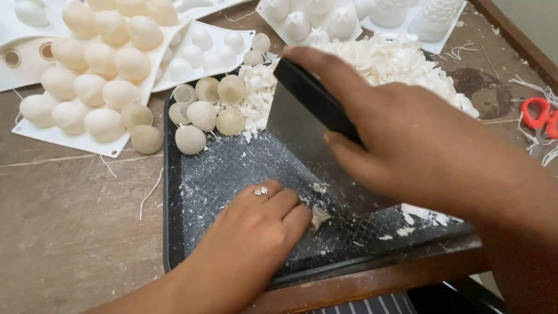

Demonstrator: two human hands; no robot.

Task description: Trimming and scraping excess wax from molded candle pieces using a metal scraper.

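Note:
My right hand (418,145) grips the black handle of a flat metal bench scraper (302,139), its blade standing on a dark textured tray (174,192). My left hand (258,229), with a ring on one finger, rests fist-like on the tray's front part, knuckles beside a small white wax flake (319,216) near the blade. A heap of white wax shavings (383,64) fills the tray's far side. Several pale wax balls (203,113) lie at the tray's far left corner.
White silicone moulds (52,136) packed with several round wax balls sit at the far left on the wooden table (70,221). More white moulds (407,20) stand at the back. Red-handled scissors (537,116) lie at the right edge. Loose white threads are scattered about.

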